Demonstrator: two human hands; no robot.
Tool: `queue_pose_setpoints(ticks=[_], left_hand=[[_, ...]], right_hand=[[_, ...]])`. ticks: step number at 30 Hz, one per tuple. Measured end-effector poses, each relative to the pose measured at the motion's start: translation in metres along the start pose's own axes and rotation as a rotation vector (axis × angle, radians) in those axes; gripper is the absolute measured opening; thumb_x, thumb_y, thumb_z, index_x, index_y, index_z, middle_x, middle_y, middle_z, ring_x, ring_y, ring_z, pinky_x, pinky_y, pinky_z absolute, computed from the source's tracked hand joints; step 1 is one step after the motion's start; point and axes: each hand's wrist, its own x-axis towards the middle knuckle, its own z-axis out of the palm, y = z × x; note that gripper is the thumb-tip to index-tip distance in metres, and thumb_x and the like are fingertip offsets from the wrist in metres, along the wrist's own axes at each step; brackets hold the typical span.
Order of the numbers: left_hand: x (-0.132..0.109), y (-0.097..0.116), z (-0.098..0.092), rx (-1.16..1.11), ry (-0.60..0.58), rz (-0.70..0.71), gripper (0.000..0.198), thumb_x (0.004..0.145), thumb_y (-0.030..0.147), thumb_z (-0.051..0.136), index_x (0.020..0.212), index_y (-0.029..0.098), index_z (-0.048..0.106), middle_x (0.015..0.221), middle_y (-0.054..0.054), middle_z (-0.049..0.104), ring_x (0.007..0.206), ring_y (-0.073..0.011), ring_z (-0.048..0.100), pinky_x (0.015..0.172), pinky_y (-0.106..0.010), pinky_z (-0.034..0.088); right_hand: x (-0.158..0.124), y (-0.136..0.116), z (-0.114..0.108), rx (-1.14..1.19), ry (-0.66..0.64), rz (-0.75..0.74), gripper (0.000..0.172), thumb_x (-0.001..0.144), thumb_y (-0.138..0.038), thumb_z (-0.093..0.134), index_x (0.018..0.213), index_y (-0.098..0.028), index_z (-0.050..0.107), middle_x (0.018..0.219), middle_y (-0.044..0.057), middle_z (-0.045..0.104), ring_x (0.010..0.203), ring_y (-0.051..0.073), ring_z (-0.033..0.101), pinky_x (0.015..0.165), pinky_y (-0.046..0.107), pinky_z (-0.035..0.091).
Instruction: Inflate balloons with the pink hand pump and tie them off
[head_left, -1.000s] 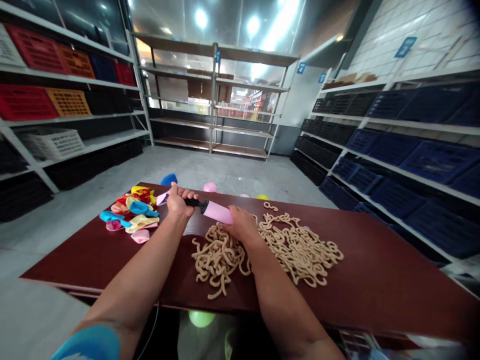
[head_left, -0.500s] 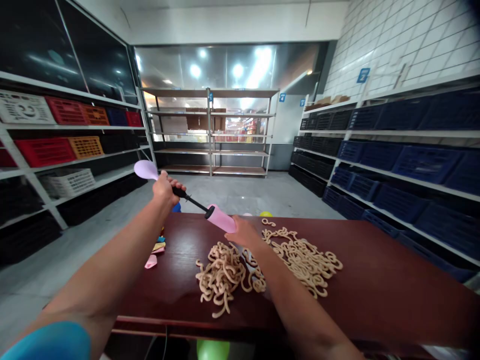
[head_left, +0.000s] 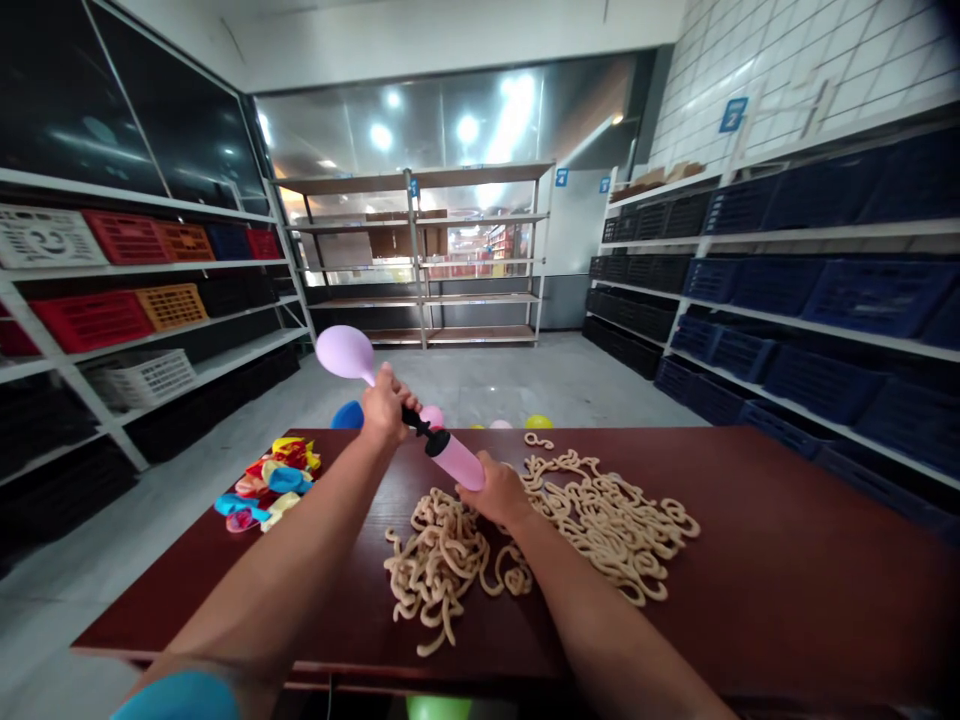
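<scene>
A pink hand balloon pump point(head_left: 459, 460) with a black collar slants over the table between my hands. My right hand point(head_left: 495, 490) is closed around the pink barrel at its lower end. At the upper end, my left hand point(head_left: 386, 405) grips the black end of the pump and the neck of a lilac balloon point(head_left: 345, 352). The balloon is partly inflated and sticks out up and to the left of that hand. How its neck sits on the pump is hidden by my fingers. Only a short stretch of the black shaft shows between hand and collar.
Beige twisted rope-like pieces lie in a heap point(head_left: 435, 565) and a wider spread point(head_left: 607, 520) on the dark red table point(head_left: 765, 560). Uninflated balloons point(head_left: 281, 480) lie at its left. Inflated balloons, one blue point(head_left: 346, 415), show beyond the far edge. Crate-filled shelves point(head_left: 795, 365) stand at the sides.
My left hand has moved right and toward my right hand, pushing the black shaft into the barrel. The lilac balloon moved with it and looks larger. The view shifted, showing more uninflated balloons.
</scene>
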Motion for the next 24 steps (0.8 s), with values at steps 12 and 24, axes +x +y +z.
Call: queue_pose_setpoints(ticks=[12, 24], left_hand=[[0.015, 0.026, 0.017, -0.008, -0.037, 0.03, 0.04, 0.078, 0.039, 0.051, 0.056, 0.022, 0.022, 0.038, 0.008, 0.02, 0.029, -0.0088, 0.03, 0.034, -0.025, 0.031], [0.019, 0.056, 0.014, -0.095, -0.07, 0.039, 0.045, 0.077, 0.043, 0.054, 0.056, 0.022, 0.02, 0.039, 0.008, 0.019, 0.03, -0.0078, 0.029, 0.033, -0.024, 0.029]], right_hand=[[0.008, 0.007, -0.002, 0.037, 0.107, 0.025, 0.04, 0.066, -0.045, 0.062, 0.097, -0.021, 0.051, 0.081, 0.003, 0.065, 0.074, 0.021, 0.062, 0.061, 0.028, 0.038], [0.009, 0.012, 0.014, 0.053, 0.111, -0.024, 0.036, 0.065, -0.044, 0.059, 0.091, -0.02, 0.052, 0.079, 0.004, 0.064, 0.071, 0.022, 0.061, 0.06, 0.03, 0.04]])
